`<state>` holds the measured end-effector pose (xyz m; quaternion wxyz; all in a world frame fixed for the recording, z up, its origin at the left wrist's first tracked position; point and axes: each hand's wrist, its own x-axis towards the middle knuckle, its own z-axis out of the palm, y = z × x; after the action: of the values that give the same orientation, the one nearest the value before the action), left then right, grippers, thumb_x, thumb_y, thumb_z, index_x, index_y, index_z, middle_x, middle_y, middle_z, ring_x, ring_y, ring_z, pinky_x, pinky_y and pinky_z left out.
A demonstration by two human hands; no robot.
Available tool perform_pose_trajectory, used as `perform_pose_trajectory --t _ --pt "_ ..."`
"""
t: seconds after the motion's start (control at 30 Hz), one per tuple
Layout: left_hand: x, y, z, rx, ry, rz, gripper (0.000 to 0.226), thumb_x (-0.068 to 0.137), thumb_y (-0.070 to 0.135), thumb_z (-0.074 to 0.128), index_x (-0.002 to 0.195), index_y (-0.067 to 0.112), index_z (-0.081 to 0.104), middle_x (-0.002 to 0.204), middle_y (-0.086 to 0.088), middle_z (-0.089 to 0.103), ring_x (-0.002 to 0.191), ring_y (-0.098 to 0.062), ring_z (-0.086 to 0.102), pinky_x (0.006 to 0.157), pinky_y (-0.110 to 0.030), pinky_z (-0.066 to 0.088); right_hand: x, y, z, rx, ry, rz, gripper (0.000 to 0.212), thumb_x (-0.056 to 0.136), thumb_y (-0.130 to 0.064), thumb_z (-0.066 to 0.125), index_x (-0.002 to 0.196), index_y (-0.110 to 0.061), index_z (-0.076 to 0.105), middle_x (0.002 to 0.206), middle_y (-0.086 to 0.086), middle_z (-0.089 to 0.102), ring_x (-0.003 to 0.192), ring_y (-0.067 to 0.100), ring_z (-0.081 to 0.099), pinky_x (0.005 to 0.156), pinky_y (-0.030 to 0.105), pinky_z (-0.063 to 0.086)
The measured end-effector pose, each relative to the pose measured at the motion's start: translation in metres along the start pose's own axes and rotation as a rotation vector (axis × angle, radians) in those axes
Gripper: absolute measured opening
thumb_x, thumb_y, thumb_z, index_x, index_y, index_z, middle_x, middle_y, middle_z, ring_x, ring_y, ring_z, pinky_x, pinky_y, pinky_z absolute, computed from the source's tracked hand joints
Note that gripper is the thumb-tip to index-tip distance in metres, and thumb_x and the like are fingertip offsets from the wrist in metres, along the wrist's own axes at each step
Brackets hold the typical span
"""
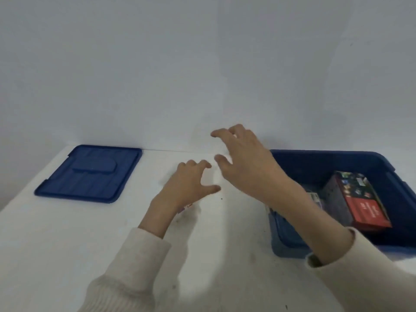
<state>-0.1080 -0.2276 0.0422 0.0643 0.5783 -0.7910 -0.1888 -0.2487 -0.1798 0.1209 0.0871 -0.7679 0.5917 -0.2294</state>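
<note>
Blue bin (337, 164) on the table's right side, lid off, with a red-and-grey box (369, 210) lying tilted inside. The right hand (243, 158) hovers just left of the bin, fingers spread and loosely bent, gripping nothing. The left hand (191, 183) is beside it, low over the white table (67, 233) and empty too. The blue lid (90, 174) lies flat, far left.

Left hand (189, 183) low, palm down, fingers spread and loosely bent, thumb out sideways, holding nothing. Right hand (244, 158) higher, just beside it, palm down, fingers splayed, tips hooked, holding nothing. Both forearms bare past cream knit cuffs.
</note>
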Motion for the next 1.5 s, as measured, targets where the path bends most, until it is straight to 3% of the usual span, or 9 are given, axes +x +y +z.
perform_pose_trajectory --t 0.1,0.23,0.4,0.5,0.73,0.87,0.97,1.27,1.5 --pt "-0.016 -0.033 0.016 -0.011 -0.212 -0.035 0.093 0.06 0.06 0.071 0.139 0.03 0.032 0.131 -0.001 0.043 0.121 -0.026 0.038 0.1 -0.042 0.04 0.019 -0.031 0.057 -0.009 -0.107 0.03 0.046 0.093 -0.018 0.044 0.138 -0.02 0.036 0.135 0.007 0.038 0.123 0.024 0.036 0.092 0.033 0.037" --pt "-0.034 -0.054 0.025 0.153 -0.25 -0.026 0.061 0.073 0.032 0.07 0.126 0.017 0.043 0.118 -0.005 0.049 0.111 -0.025 0.044 0.09 -0.037 0.046 0.051 -0.029 0.123 0.041 -0.311 0.038 0.061 0.083 -0.002 0.047 0.141 -0.018 0.036 0.142 0.012 0.035 0.127 0.03 0.031 0.103 0.037 0.032" --pt "-0.043 -0.079 0.013 0.212 -0.282 -0.079 0.06 0.08 0.011 0.06 0.135 0.009 0.037 0.121 -0.011 0.046 0.11 -0.026 0.045 0.085 -0.034 0.047 0.077 -0.014 0.157 -0.283 -0.529 -0.162 0.071 0.09 -0.01 0.046 0.149 -0.029 0.012 0.156 0.01 0.008 0.143 0.034 0.006 0.114 0.043 0.016" --pt "-0.048 -0.091 0.008 0.186 -0.3 -0.111 0.058 0.079 0.01 0.06 0.133 0.009 0.039 0.123 -0.009 0.044 0.107 -0.026 0.05 0.084 -0.035 0.049 0.082 -0.012 0.167 -0.415 -0.574 -0.226 0.067 0.091 -0.01 0.044 0.148 -0.027 0.014 0.152 0.011 0.019 0.142 0.034 0.01 0.112 0.041 0.02" --pt "-0.05 -0.097 -0.007 0.172 -0.273 -0.12 0.06 0.076 0.017 0.066 0.13 0.011 0.042 0.121 -0.006 0.045 0.099 -0.023 0.054 0.083 -0.035 0.051 0.079 -0.011 0.167 -0.41 -0.487 -0.15 0.054 0.078 -0.013 0.061 0.127 -0.006 0.039 0.14 0.014 0.029 0.126 0.03 0.033 0.092 0.034 0.036" --pt "-0.052 -0.077 -0.021 0.11 -0.278 -0.099 0.068 0.075 0.018 0.069 0.136 0.014 0.038 0.123 -0.003 0.044 0.099 -0.02 0.054 0.079 -0.029 0.049 0.08 -0.017 0.141 0.0 -0.446 0.097 0.056 0.076 -0.013 0.065 0.125 -0.007 0.038 0.112 0.008 0.052 0.1 0.028 0.054 0.072 0.03 0.041" --pt "-0.052 -0.047 -0.042 0.0 -0.236 -0.046 0.074 0.075 0.02 0.07 0.14 0.018 0.034 0.115 0.004 0.043 0.095 -0.014 0.052 0.078 -0.024 0.044 0.076 -0.022 0.086 0.339 -0.248 0.16 0.055 0.074 -0.011 0.066 0.123 -0.007 0.04 0.083 -0.001 0.046 0.071 0.013 0.05 0.054 0.021 0.037" --pt "-0.045 0.113 -0.059 -0.564 -0.152 0.32 0.067 0.075 0.017 0.074 0.134 0.024 0.043 0.113 0.01 0.055 0.098 -0.006 0.057 0.085 -0.023 0.053 -0.012 0.099 -0.087 0.626 0.162 0.387 0.055 0.068 -0.022 0.08 0.115 -0.019 0.054 0.113 0.009 0.06 0.098 0.021 0.061 0.09 0.035 0.049" --pt "-0.011 0.187 0.043 0.081 -0.407 0.486 0.065 0.082 0.014 0.064 0.139 0.011 0.032 0.125 -0.01 0.042 0.11 -0.024 0.048 0.087 -0.029 0.043 -0.083 0.193 -0.102 0.764 0.119 0.574 0.05 0.075 -0.009 0.073 0.121 -0.012 0.054 0.11 0.013 0.062 0.088 0.019 0.065 0.08 0.028 0.052"
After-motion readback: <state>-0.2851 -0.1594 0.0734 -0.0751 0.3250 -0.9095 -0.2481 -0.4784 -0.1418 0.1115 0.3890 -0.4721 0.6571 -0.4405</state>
